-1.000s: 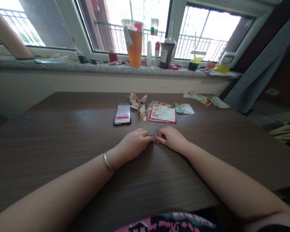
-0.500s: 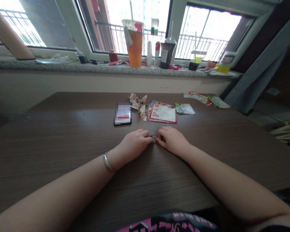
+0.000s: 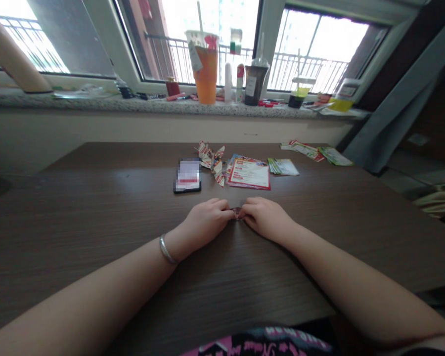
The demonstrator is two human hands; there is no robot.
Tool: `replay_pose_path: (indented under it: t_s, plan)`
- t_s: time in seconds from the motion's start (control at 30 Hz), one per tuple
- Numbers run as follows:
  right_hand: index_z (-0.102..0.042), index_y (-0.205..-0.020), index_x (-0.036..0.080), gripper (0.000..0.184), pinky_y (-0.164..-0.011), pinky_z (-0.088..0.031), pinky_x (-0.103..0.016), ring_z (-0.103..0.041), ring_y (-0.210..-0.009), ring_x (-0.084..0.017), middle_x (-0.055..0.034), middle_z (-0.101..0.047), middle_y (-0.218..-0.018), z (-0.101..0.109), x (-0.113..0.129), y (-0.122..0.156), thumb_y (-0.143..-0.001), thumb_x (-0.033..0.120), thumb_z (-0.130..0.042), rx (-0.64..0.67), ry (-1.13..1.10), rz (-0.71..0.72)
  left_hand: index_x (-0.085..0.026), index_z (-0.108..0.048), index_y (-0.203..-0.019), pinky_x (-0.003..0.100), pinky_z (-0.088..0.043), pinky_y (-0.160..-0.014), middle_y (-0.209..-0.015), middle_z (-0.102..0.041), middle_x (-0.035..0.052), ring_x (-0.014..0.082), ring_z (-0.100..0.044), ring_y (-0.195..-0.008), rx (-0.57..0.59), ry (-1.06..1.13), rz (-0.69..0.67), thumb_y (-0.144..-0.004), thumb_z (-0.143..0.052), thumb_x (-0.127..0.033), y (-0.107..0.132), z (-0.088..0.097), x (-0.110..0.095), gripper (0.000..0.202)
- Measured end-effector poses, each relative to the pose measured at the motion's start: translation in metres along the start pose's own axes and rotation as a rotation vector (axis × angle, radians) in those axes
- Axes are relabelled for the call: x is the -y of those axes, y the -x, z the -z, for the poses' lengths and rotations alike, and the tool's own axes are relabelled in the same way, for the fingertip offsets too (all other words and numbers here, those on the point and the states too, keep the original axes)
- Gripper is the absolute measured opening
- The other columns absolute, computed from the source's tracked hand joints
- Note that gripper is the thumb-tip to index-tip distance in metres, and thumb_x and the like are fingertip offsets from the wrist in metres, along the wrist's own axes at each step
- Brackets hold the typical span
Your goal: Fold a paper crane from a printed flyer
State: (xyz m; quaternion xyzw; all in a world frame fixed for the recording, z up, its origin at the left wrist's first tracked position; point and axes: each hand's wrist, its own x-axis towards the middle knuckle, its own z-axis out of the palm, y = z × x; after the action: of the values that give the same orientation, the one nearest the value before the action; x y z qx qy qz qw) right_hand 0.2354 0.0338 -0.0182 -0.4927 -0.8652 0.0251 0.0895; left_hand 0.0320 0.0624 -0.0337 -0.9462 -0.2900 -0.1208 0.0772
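My left hand (image 3: 210, 220), with a silver bangle at its wrist, is closed on the left side of a small dark, pinkish piece (image 3: 237, 212), perhaps folded card. From the right, the fingertips of my right hand (image 3: 266, 217) pinch the same piece. Most of it is covered by the fingers, so its kind is unclear. Both hands rest low over the brown tabletop (image 3: 215, 291). Just beyond them lie a stack of printed cards (image 3: 249, 173) with red borders and some folded striped paper shapes (image 3: 212, 162).
A phone (image 3: 187, 175) lies left of the folded shapes. Green-edged cards (image 3: 284, 167) and more cards (image 3: 307, 150) are at the back right. On the granite windowsill (image 3: 148, 106) stand a tall orange drink cup (image 3: 206, 69), a dark drink cup (image 3: 256, 84) and several small bottles.
My right hand has turned slightly, its fingers now lower and closer together on the small piece. The left hand has hardly moved.
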Motion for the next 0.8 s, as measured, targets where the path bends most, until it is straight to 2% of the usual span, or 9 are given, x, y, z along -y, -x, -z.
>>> replay_pose_path:
  t_s: [0.1, 0.43, 0.6, 0.8]
  plan:
    - [-0.068, -0.089, 0.020, 0.019, -0.072, -0.040, -0.025, -0.058, -0.084, -0.015, -0.0043, -0.064, -0.091, 0.0012, 0.0010, 0.0002, -0.090, 0.024, -0.049, 0.013, 0.005, -0.015, -0.026, -0.066, -0.101, 0.025, -0.044, -0.066, -0.086, -0.060, 0.0030, 0.0155, -0.056, -0.080, -0.007, 0.000, 0.005, -0.089, -0.049, -0.018, 0.0006, -0.0006, 0.0004, 0.022]
    - [-0.068, -0.099, 0.023, 0.026, -0.071, -0.041, -0.026, -0.058, -0.087, -0.018, -0.0056, -0.063, -0.092, 0.0050, 0.0061, 0.0024, -0.091, 0.023, -0.043, 0.032, 0.078, 0.003, -0.025, -0.065, -0.102, 0.027, -0.045, -0.069, -0.089, -0.060, 0.0035, 0.0172, -0.054, -0.080, 0.033, 0.001, -0.021, -0.090, -0.047, -0.017, -0.0012, 0.0004, 0.0001, 0.023]
    - [-0.068, -0.097, 0.022, 0.023, -0.076, -0.043, -0.027, -0.058, -0.092, -0.019, -0.0066, -0.063, -0.096, 0.0050, 0.0070, 0.0017, -0.087, 0.023, -0.047, 0.040, 0.073, -0.017, -0.022, -0.064, -0.101, 0.029, -0.045, -0.069, -0.090, -0.059, 0.0051, 0.0180, -0.052, -0.079, 0.033, -0.042, -0.060, -0.089, -0.047, -0.016, -0.0021, 0.0002, -0.0011, 0.022]
    - [-0.068, -0.088, 0.021, 0.021, -0.073, -0.044, -0.027, -0.060, -0.089, -0.020, -0.0067, -0.065, -0.093, 0.0105, 0.0097, 0.0026, -0.085, 0.022, -0.047, 0.060, 0.112, -0.061, -0.019, -0.064, -0.097, 0.029, -0.047, -0.070, -0.091, -0.060, 0.0057, 0.0183, -0.055, -0.081, 0.085, -0.054, -0.046, -0.087, -0.048, -0.014, -0.0013, 0.0090, -0.0037, 0.019]
